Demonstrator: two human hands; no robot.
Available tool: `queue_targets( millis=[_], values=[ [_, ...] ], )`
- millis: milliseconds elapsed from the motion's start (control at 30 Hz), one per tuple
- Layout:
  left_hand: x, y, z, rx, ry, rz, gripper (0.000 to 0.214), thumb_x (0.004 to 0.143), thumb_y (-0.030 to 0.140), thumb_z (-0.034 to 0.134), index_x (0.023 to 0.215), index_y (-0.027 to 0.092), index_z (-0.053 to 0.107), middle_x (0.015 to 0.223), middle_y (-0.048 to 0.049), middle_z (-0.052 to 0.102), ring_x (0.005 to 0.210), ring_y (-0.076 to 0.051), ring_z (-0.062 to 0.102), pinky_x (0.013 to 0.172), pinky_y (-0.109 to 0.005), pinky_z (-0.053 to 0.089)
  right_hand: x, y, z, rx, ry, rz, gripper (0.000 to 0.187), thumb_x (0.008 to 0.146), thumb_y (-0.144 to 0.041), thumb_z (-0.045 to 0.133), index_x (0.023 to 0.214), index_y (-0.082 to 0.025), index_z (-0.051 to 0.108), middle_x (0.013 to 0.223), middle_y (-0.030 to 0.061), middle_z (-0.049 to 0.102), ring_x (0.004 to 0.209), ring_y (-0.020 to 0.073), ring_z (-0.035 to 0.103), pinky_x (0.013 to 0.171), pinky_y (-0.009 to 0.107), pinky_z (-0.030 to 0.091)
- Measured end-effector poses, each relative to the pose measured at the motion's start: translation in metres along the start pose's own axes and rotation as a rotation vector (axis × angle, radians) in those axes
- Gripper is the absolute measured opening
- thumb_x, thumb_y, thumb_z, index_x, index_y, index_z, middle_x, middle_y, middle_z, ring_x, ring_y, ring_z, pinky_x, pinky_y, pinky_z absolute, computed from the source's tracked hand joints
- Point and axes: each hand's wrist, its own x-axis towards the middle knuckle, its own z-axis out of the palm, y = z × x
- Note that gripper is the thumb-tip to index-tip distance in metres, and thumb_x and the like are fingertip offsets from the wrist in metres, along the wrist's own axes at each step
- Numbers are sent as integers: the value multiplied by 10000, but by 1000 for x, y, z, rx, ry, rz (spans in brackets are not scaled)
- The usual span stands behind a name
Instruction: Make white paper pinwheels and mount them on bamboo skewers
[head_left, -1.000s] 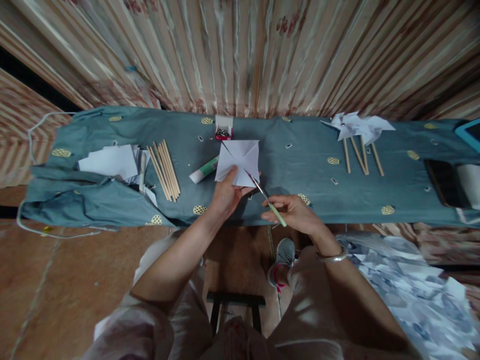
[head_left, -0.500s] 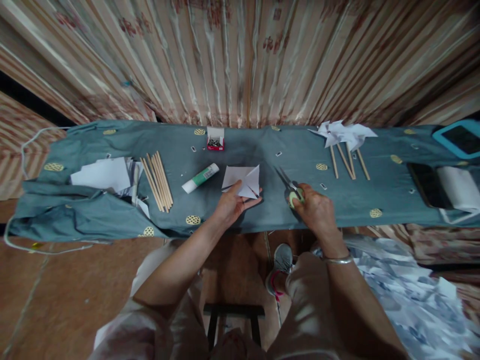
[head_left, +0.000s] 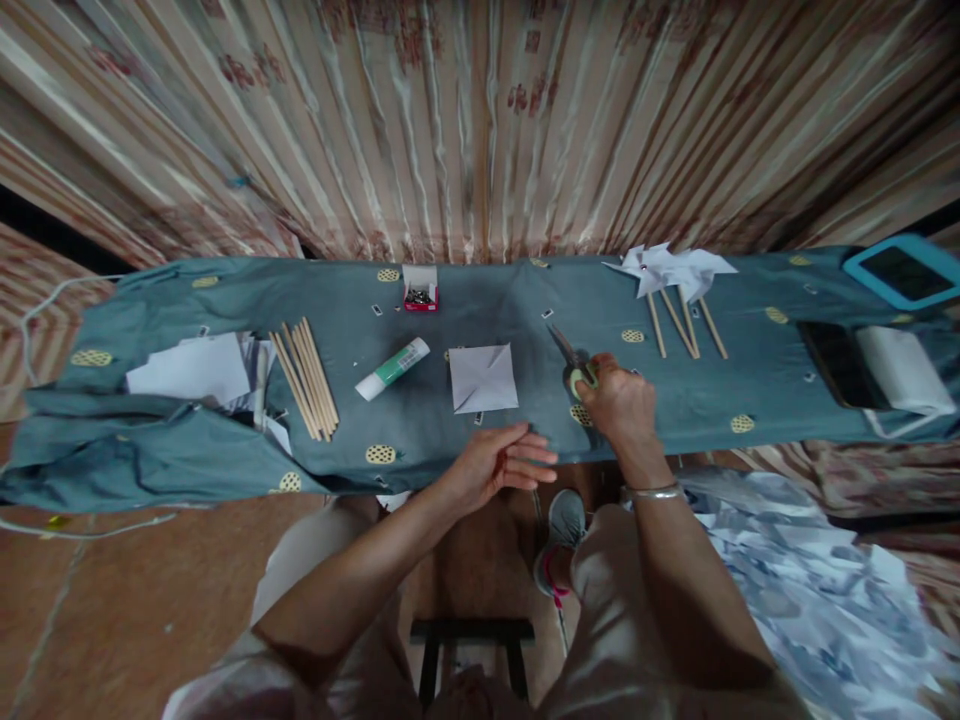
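Observation:
A square of white paper (head_left: 484, 378) with slits running in from its corners lies flat on the cloth-covered table. My left hand (head_left: 499, 463) hovers at the table's front edge, just below the paper, fingers apart and holding nothing. To the right, my right hand (head_left: 621, 398) grips a pair of scissors (head_left: 572, 357) by the pale green handles. The blades point up and to the left, low over the cloth. Left of the paper lies a green and white glue stick (head_left: 392, 369). Behind it stands an open red box (head_left: 421, 297) of small metal pins.
Several wooden sticks (head_left: 306, 380) lie at left beside a stack of white paper (head_left: 191, 368). Finished paper pinwheels (head_left: 671, 270) on sticks rest at back right. A dark phone (head_left: 840, 365) and a blue-framed device (head_left: 907, 272) are farther right. A curtain (head_left: 450, 130) hangs behind the table (head_left: 517, 300).
My left hand has let go of the paper and drawn back toward the table's front edge. The paper now lies flat on the cloth. My right hand still holds the scissors.

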Motion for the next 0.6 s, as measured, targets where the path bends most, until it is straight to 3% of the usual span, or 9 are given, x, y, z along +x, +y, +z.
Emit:
queue_targets(
  millis=[33,100,167,233,367,500,600],
  values=[
    [-2,0,-3,123,2,58,316,893,395,560,848,105,676,799,-118,721,564,-159,673,471,-217,488,1,-1,0,-6,3,6,368,869,-349,549,1143,-115,621,846,178,737,789,292,701,684,337,468],
    [-6,6,-9,429,85,303,295,880,409,574,840,143,695,766,-87,713,538,-150,637,498,-245,495,2,-2,-1,-21,4,10,358,869,-358,551,1129,-124,628,835,174,735,777,287,701,674,330,461],
    [-7,18,-18,821,184,623,213,885,332,573,912,176,716,882,-95,725,775,-199,675,736,-334,554,3,-4,-2,-39,-6,8,351,873,-360,546,1124,-129,630,828,170,735,780,290,704,668,327,456],
    [-6,31,-28,1185,217,836,216,887,245,550,1022,189,708,1095,-114,704,1079,-258,606,977,-449,480,3,-6,-3,-47,-23,-6,340,873,-349,545,1121,-134,630,829,167,737,788,293,706,669,327,456],
    [3,39,-44,1611,278,835,325,880,141,513,1182,146,632,1317,-145,602,1282,-290,469,1073,-511,400,3,-8,-6,-31,-50,-22,355,859,-329,564,1140,-116,608,851,181,733,796,307,703,691,351,471],
    [9,32,-52,1746,270,778,374,886,160,524,1255,118,573,1370,-170,552,1312,-299,449,1078,-508,399,6,-11,-7,-14,-83,10,398,860,-342,571,1154,-75,570,862,204,722,833,334,701,727,382,482],
    [10,30,-55,1778,260,753,387,897,180,522,1274,99,555,1387,-185,533,1307,-306,455,1077,-503,402,9,-11,-7,-11,-105,11,365,855,-333,578,1139,-103,571,870,184,727,837,330,704,715,372,477]
  ],
)
